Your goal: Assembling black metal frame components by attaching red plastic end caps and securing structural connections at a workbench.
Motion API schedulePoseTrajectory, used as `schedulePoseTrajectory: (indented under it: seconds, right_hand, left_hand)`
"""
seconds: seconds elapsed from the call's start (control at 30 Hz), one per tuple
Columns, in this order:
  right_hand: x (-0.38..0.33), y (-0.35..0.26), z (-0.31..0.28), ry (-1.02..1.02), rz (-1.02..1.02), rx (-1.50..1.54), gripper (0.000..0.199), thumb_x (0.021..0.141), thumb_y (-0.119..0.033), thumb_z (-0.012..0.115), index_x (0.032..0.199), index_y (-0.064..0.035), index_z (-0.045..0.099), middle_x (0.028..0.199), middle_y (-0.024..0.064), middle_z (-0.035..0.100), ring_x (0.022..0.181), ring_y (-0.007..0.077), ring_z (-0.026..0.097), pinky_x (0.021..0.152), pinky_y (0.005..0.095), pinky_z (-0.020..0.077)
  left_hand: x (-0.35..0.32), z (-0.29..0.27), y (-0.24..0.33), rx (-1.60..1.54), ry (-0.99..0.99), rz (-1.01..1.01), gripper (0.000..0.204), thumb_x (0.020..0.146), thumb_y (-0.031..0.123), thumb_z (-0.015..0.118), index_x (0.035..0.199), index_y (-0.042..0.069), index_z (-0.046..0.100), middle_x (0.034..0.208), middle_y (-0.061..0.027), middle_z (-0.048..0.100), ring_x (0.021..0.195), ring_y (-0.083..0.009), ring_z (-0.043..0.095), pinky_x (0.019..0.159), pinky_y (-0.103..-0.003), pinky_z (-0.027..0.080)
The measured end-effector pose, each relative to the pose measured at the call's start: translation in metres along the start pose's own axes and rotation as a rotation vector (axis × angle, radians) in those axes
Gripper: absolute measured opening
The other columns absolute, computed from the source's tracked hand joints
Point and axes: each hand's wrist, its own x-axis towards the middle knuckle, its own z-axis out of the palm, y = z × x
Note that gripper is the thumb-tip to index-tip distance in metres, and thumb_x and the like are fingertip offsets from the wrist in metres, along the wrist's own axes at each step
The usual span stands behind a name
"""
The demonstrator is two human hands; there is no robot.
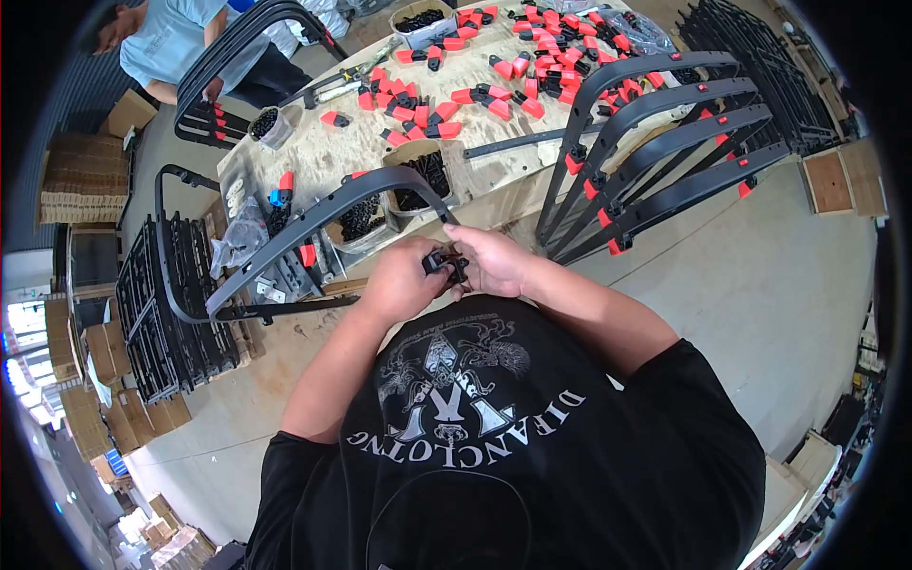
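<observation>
My left hand point(403, 277) is closed on a small black fitting point(446, 266) in front of my chest. My right hand point(492, 260) curls in from the other side, its thumb against the end of a curved black metal frame point(328, 211). The fitting sits by that tube end, between both hands; fingers hide much of it, so I cannot tell whether it is attached. The frame arches from the table's left side toward my hands.
A wooden worktable point(313, 157) carries many red-and-black end pieces point(560, 71). Boxes of small black parts point(421, 182) stand at its near edge. Several curved frames point(655, 152) lean on the right. More black frames point(176, 304) are stacked left. A co-worker point(185, 47) stands at far left.
</observation>
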Motion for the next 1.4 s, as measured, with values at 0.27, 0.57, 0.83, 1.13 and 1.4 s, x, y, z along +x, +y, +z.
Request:
schedulePoseTrajectory:
  seconds: [0.27, 0.57, 0.83, 1.13, 1.4]
  right_hand:
    - [0.0, -0.01, -0.026, -0.101, 0.055, -0.138, 0.038, 0.106, -0.036, 0.043, 0.115, -0.0025, 0.059, 0.097, 0.0126, 0.067, 0.08, 0.0264, 0.068, 0.063, 0.0349, 0.0495]
    - [0.012, -0.006, -0.052, 0.008, -0.038, -0.364, 0.024, 0.101, -0.029, 0.056, 0.103, -0.0058, 0.061, 0.082, 0.0052, 0.062, 0.07, 0.0146, 0.06, 0.053, 0.026, 0.0392]
    - [0.032, -0.001, -0.094, 0.323, -0.057, -0.276, 0.019, 0.1, -0.026, 0.058, 0.094, -0.0075, 0.06, 0.078, 0.0018, 0.057, 0.067, 0.0125, 0.053, 0.05, 0.0264, 0.0348]
    - [0.03, -0.007, -0.104, 0.429, -0.06, -0.296, 0.023, 0.101, -0.027, 0.055, 0.091, -0.0063, 0.061, 0.076, 0.0022, 0.055, 0.065, 0.0137, 0.051, 0.053, 0.0287, 0.0372]
    - [0.061, -0.021, -0.092, 0.452, -0.187, -0.385, 0.025, 0.1, -0.028, 0.057, 0.093, -0.0042, 0.063, 0.071, 0.0009, 0.054, 0.057, 0.012, 0.047, 0.05, 0.0289, 0.0361]
  left_hand:
    - [0.007, 0.03, -0.014, -0.675, 0.009, -0.3, 0.018, 0.09, 0.017, 0.075, 0.09, 0.0, 0.068, 0.076, -0.007, 0.067, 0.066, -0.015, 0.061, 0.063, -0.034, 0.05]
    - [0.012, 0.068, -0.047, -0.818, 0.189, -0.452, 0.023, 0.093, 0.023, 0.075, 0.087, 0.002, 0.065, 0.068, 0.0007, 0.06, 0.059, -0.0077, 0.053, 0.053, -0.027, 0.044]
    - [0.034, 0.105, -0.077, -1.23, 0.065, -0.564, 0.025, 0.099, 0.015, 0.064, 0.116, -0.002, 0.056, 0.096, -0.0106, 0.066, 0.084, -0.0196, 0.066, 0.074, -0.033, 0.056]
    - [0.066, 0.127, -0.092, -1.419, 0.04, -0.547, 0.026, 0.098, 0.008, 0.061, 0.12, -0.004, 0.056, 0.11, -0.0147, 0.068, 0.098, -0.0223, 0.066, 0.09, -0.034, 0.053]
    - [0.074, 0.118, -0.088, -1.475, 0.059, -0.552, 0.027, 0.091, 0.004, 0.063, 0.118, -0.002, 0.061, 0.109, -0.0097, 0.068, 0.097, -0.021, 0.065, 0.087, -0.034, 0.051]
